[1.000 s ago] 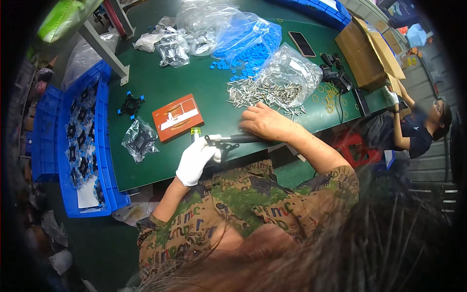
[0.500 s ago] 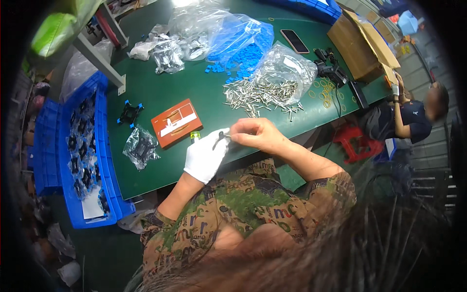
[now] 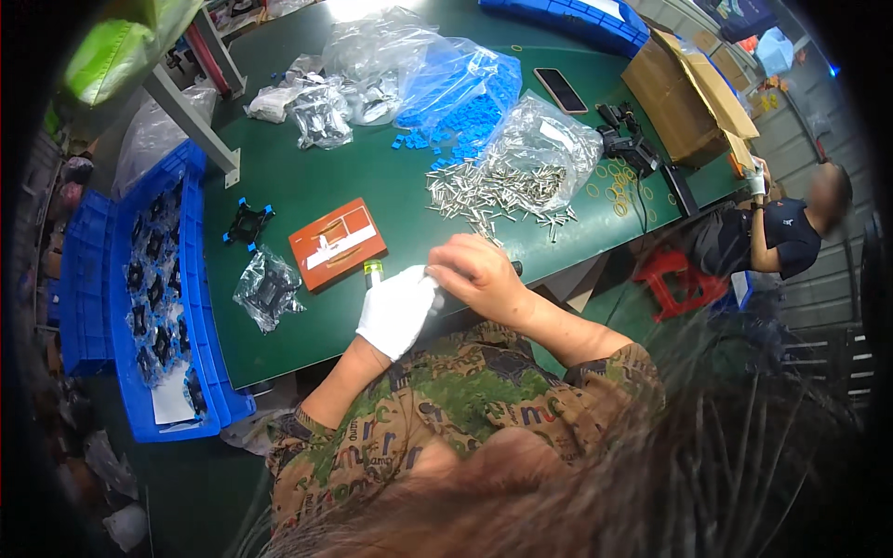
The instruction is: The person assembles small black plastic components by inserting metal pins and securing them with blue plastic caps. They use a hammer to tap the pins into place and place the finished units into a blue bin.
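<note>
Hands meet at the near table (image 3: 307, 186) edge: the gloved left hand (image 3: 398, 309) and bare right hand (image 3: 476, 274) touch, both curled closed, though what they grip is hidden. Just left, a small green-capped tube (image 3: 373, 272) and an orange box (image 3: 337, 243). Beyond them, metal pins (image 3: 493, 195) spill from a clear bag (image 3: 542, 149). Far left, a blue bin (image 3: 158, 307).

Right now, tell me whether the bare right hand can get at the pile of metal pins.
Probably yes: the right hand sits just short of the metal pins, with only bare green table between them.
</note>
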A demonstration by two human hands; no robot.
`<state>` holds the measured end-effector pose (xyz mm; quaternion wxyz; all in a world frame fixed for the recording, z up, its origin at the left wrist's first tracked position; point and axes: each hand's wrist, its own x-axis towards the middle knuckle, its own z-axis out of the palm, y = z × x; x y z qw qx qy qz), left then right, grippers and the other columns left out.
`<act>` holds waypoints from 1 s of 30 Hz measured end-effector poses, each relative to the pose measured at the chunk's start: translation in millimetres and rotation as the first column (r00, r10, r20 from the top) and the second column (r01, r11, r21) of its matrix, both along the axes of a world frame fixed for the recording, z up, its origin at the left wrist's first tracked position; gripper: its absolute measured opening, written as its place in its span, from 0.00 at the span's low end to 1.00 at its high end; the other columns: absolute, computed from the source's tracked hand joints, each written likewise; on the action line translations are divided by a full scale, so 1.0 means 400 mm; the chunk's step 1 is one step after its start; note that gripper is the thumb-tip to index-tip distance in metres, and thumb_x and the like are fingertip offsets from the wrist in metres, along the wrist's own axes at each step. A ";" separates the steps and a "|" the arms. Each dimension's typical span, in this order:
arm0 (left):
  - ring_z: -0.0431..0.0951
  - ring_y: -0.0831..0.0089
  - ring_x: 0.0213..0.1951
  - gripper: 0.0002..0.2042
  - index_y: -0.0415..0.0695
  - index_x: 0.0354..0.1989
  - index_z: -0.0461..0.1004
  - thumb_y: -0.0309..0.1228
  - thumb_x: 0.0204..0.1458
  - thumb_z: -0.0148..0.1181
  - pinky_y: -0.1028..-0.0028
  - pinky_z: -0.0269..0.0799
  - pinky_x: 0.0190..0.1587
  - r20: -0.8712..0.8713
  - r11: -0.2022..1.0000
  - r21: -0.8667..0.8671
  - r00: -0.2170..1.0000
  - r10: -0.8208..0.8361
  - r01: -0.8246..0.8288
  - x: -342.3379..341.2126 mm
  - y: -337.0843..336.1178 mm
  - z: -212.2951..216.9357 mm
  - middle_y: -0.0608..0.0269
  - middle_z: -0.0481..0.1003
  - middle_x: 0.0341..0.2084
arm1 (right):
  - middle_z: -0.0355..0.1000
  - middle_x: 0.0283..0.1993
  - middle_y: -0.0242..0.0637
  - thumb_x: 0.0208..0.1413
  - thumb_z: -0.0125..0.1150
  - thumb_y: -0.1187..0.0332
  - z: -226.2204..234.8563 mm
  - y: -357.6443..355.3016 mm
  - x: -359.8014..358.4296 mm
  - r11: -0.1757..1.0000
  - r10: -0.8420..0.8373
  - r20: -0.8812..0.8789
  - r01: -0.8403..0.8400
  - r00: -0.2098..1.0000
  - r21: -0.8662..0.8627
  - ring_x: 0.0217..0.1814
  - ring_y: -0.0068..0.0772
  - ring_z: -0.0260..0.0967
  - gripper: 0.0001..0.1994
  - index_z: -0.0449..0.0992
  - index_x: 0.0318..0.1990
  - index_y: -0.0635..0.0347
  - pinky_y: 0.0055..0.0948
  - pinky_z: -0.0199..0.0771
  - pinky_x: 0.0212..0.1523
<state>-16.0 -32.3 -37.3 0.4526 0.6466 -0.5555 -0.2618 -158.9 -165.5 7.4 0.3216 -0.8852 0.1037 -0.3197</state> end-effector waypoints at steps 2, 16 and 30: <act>0.78 0.79 0.26 0.13 0.38 0.45 0.77 0.36 0.66 0.52 0.77 0.75 0.32 -0.138 0.995 0.101 0.990 0.017 -0.003 -0.008 0.003 0.037 0.65 0.79 0.25 | 0.73 0.33 0.39 0.58 0.64 0.68 0.002 0.004 0.007 0.996 -0.007 0.013 0.008 1.000 -0.085 0.38 0.42 0.73 0.07 0.79 0.40 0.61 0.38 0.73 0.39; 0.76 0.74 0.25 0.18 0.34 0.52 0.74 0.37 0.68 0.48 0.75 0.73 0.30 -0.873 0.986 0.042 0.473 0.116 -0.164 0.109 0.026 0.050 0.61 0.77 0.26 | 0.75 0.36 0.40 0.59 0.63 0.68 0.027 -0.191 -0.035 0.991 0.036 -0.286 -0.070 0.958 -0.111 0.40 0.45 0.75 0.08 0.81 0.42 0.61 0.37 0.74 0.40; 0.77 0.79 0.33 0.14 0.36 0.52 0.79 0.32 0.67 0.51 0.77 0.74 0.40 -0.666 0.979 0.203 0.734 0.134 0.006 0.042 0.099 0.020 0.64 0.80 0.36 | 0.71 0.40 0.44 0.58 0.54 0.69 -0.029 -0.143 0.040 0.852 0.165 -0.657 -0.442 0.736 -0.281 0.42 0.51 0.75 0.07 0.75 0.39 0.61 0.46 0.76 0.44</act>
